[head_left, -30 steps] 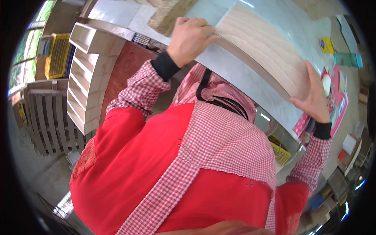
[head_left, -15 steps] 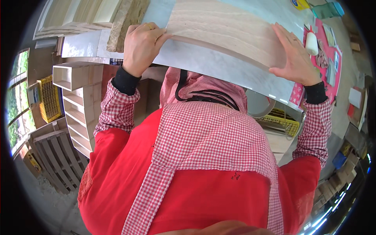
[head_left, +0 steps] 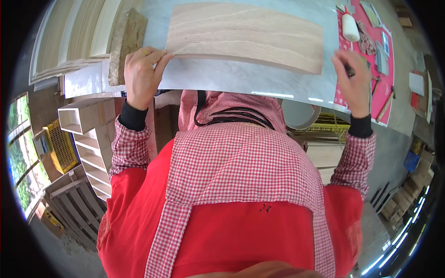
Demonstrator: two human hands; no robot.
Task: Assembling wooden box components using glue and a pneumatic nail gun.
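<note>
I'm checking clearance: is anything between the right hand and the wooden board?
Nothing visible is; just a strip of marbled tabletop shows between the right hand and the wooden board's right end.

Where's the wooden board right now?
The board is top-centre in the head view, on the table, the left hand at its near left corner.

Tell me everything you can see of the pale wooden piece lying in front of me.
The wooden piece is long and rectangular, light pinkish-beige, with wavy paler grain along its broad upper face. A thick side shows along its near edge; whether it is solid or hollow is hidden. It lies flat on the marble-look tabletop, its long side roughly facing you. Your left hand touches its near left corner; your right hand is just off its right end.
</note>
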